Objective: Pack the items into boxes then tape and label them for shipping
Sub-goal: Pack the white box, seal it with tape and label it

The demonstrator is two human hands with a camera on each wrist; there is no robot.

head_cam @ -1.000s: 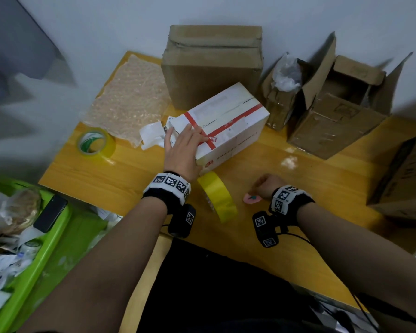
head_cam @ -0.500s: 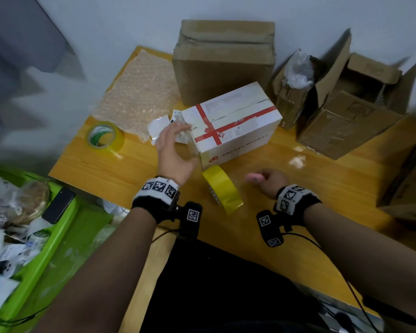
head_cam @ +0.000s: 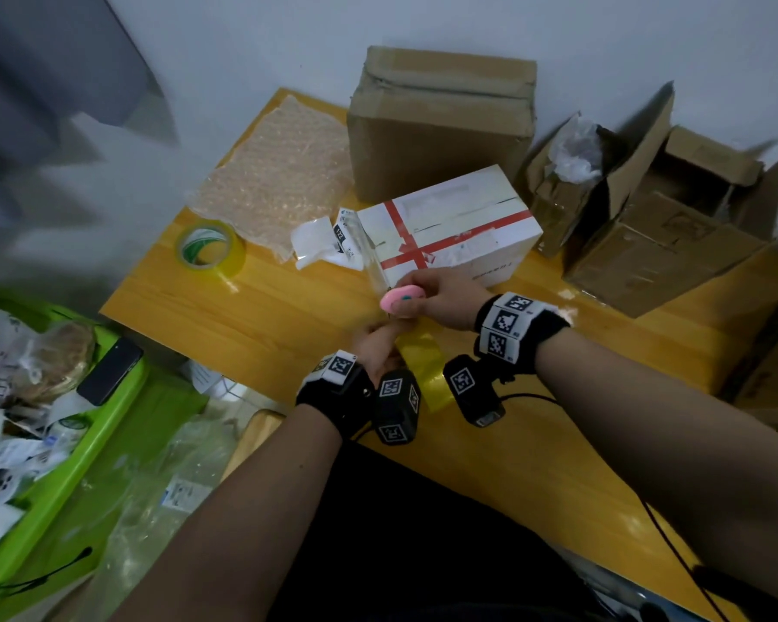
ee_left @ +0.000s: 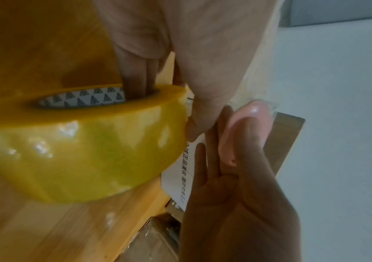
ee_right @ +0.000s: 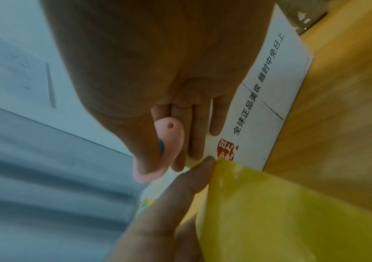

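My left hand [ee_left: 158, 53] hooks fingers through the tape roll [ee_left: 79, 145] core; rigid, light, slippery outside. My right hand [head_cam: 441, 298] pinches the pink cutter [head_cam: 400, 298] beside it.

tape roll [head_cam: 423, 370] — front of box [head_cam: 450, 231]

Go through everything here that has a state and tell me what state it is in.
white box: closed, red-taped
yellow tape roll: held by left hand, strip pulled out
pink cutter: gripped in right hand
tall brown box: closed
right brown box: flaps open
green-core tape roll: lying flat
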